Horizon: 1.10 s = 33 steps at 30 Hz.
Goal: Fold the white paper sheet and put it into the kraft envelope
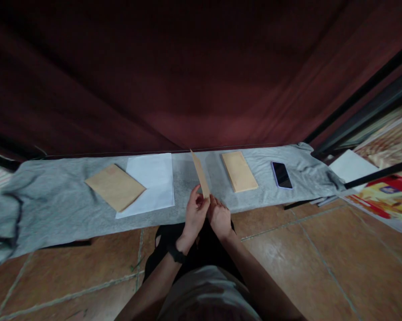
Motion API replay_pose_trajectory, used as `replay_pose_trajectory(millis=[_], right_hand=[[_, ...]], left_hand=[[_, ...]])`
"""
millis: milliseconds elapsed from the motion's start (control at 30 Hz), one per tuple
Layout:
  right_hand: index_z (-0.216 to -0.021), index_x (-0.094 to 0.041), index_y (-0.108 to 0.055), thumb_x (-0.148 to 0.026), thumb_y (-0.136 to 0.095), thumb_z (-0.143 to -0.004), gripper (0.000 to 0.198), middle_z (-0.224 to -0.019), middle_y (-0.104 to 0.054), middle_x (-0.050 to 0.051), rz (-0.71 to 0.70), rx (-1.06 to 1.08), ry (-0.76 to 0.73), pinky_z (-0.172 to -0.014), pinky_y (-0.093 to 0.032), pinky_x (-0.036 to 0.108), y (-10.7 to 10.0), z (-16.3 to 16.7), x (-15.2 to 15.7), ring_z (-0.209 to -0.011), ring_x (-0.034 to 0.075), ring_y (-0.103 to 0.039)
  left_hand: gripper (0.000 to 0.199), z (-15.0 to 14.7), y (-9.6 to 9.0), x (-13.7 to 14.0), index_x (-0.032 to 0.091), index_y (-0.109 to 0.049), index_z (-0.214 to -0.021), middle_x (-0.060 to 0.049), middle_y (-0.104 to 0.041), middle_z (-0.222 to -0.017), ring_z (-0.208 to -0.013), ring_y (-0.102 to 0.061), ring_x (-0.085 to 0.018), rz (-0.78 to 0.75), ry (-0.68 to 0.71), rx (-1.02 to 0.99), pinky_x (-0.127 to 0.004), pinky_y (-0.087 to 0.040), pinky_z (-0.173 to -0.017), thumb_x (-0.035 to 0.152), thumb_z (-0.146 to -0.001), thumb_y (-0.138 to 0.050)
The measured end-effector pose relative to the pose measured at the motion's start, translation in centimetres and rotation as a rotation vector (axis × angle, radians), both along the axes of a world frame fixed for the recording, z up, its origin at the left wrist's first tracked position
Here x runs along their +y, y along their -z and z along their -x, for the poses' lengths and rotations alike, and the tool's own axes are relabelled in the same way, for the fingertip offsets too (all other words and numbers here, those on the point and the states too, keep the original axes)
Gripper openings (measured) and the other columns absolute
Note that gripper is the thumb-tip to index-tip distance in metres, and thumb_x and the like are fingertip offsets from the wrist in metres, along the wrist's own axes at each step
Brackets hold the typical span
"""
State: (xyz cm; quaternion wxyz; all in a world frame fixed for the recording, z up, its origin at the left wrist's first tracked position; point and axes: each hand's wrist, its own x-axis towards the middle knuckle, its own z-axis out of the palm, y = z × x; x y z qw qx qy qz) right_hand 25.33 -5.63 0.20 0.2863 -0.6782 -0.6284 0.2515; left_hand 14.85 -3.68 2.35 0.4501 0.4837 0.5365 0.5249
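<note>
Between my hands, a brown paper envelope [201, 174] is held on edge above the near side of the cloth-covered bench. My left hand [196, 211] grips its near end from the left, thumb and fingers closed on the paper. On the other side my right hand [220, 217] pinches the same near end. To the right lies a stack of brown envelopes [240, 170]. At the left, more brown envelopes [115, 186] rest askew, partly over white sheets of paper [157, 183]. How many layers are in the held piece I cannot tell.
A phone [282, 174] lies on the grey cloth [60, 196] at the right. Behind the bench hangs a dark red curtain [187, 89]. Black metal bars [375, 174] and a red and yellow box [388, 200] stand at the far right, above the tiled floor [281, 249].
</note>
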Motion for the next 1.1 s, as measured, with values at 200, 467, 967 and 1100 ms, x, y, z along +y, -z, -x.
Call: replay_pose_trajectory(millis=[200, 467, 967, 1100], right_hand=[[-0.083, -0.018, -0.065, -0.067, -0.056, -0.087, 0.05, -0.075, -0.071, 0.007, 0.175, 0.92, 0.22, -0.068, -0.056, 0.034, 0.8, -0.2, 0.8, -0.07, 0.021, -0.069], [-0.083, -0.021, -0.061, -0.056, -0.078, -0.073, 0.039, -0.073, -0.069, -0.001, 0.361, 1.419, 0.298, -0.076, -0.06, 0.036, 3.0, 2.2, -0.6, -0.075, 0.02, -0.071], [-0.098, -0.019, -0.066, -0.054, -0.066, -0.082, 0.039, -0.084, -0.076, 0.006, 0.564, 1.196, 0.043, -0.073, -0.059, 0.036, 3.4, 0.3, 0.6, -0.071, 0.019, -0.072], [-0.089, -0.02, -0.066, -0.051, -0.06, -0.088, 0.032, -0.076, -0.073, 0.004, 0.447, 0.91, 0.018, -0.066, -0.058, 0.033, 3.8, -0.5, 0.0, -0.064, 0.017, -0.068]], left_hand=[[0.053, 0.8, 1.7, -0.6, 0.018, -0.058, -0.126, -0.01, -0.065, -0.111, -0.099, -0.065, -0.02, 0.135, -0.143, 0.041, -0.032, -0.054, -0.081, 0.045, -0.082, -0.069], [0.019, 1.9, 5.3, -0.1, 0.018, -0.064, -0.096, -0.004, -0.072, -0.089, -0.082, -0.07, -0.018, 0.244, 0.014, 0.057, -0.032, -0.055, -0.076, 0.027, -0.079, -0.065], [0.009, 4.1, 5.6, 2.9, 0.02, -0.064, -0.084, 0.002, -0.068, -0.065, -0.058, -0.066, -0.016, 0.327, 0.059, 0.249, -0.025, -0.047, -0.054, 0.026, -0.077, -0.065], [0.007, 5.0, 5.6, 3.2, 0.022, -0.062, -0.086, 0.005, -0.062, -0.055, -0.045, -0.06, -0.014, 0.38, 0.045, 0.307, -0.023, -0.04, -0.047, 0.023, -0.08, -0.063]])
